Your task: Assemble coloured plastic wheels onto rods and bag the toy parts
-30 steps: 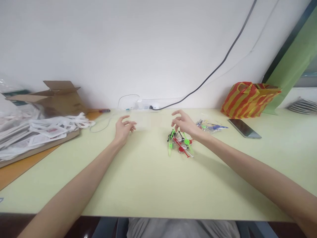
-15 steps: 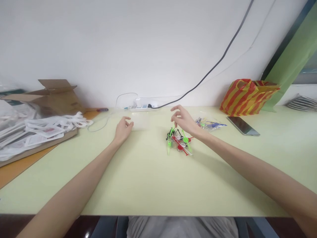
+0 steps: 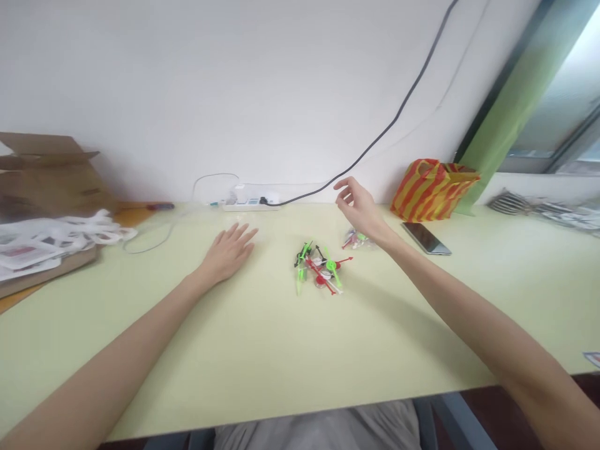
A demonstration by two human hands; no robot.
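Note:
My left hand (image 3: 228, 253) lies on the table with its fingers spread, palm down and holding nothing. To its right is a small pile of plastic arrow spinners (image 3: 323, 269) in red, green, black and white, lying crosswise over one another. My right hand (image 3: 359, 203) hovers above the table beyond the pile, its fingers loosely bent and apart, nothing visible in them. Just below that hand, partly hidden by it, lies a second heap of small coloured pieces (image 3: 359, 239), seemingly in clear plastic.
A phone (image 3: 426, 238) lies right of my right hand, before a red-and-yellow striped bag (image 3: 434, 190). Against the wall sits a power strip (image 3: 250, 204) with a black cable (image 3: 375, 142). At left are a cardboard box (image 3: 56, 178) and white strapped packets (image 3: 51, 240).
The view has turned to the right. My left hand has opened from curled fingers to a flat spread. My right hand is now off to the right of the spinner pile, still raised.

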